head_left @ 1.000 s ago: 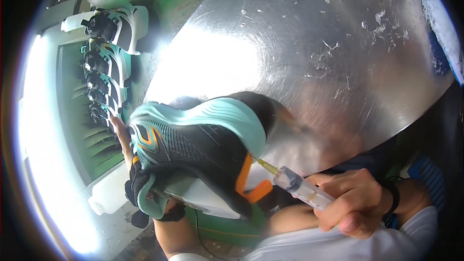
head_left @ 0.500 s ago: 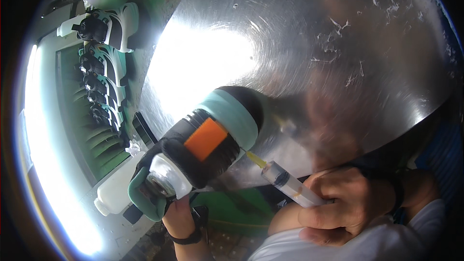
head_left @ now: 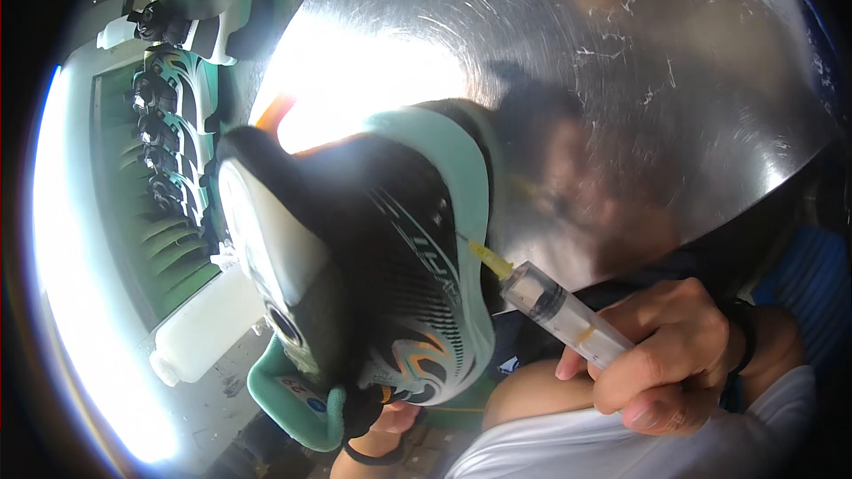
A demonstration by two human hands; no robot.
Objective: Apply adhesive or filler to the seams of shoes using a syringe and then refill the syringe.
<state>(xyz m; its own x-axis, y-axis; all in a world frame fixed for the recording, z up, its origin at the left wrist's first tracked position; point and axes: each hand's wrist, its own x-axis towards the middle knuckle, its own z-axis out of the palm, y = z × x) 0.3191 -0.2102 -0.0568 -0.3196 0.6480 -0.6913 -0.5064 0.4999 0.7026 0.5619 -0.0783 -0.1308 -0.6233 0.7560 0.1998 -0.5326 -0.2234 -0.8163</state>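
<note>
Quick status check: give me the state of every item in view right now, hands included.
Shoe: held up, turned sole edge toward the syringe.
Syringe: gripped, its needle tip at the shoe's mint sole edge.
Right hand: closed around the syringe.
Left hand: mostly hidden beneath the shoe, supporting it.
White bottle: lying on its side.
Shoes on the rack: lined up, untouched.

Your right hand [head_left: 674, 355] grips a clear plastic syringe [head_left: 555, 309], its yellow needle tip touching the mint-green sole edge of the black-and-mint sports shoe [head_left: 373, 275]. Your left hand [head_left: 377, 412] holds that shoe from below, mostly hidden. Behind lies a scratched round steel tabletop [head_left: 621, 62]; a white plastic bottle [head_left: 209, 324] lies at left.
</note>
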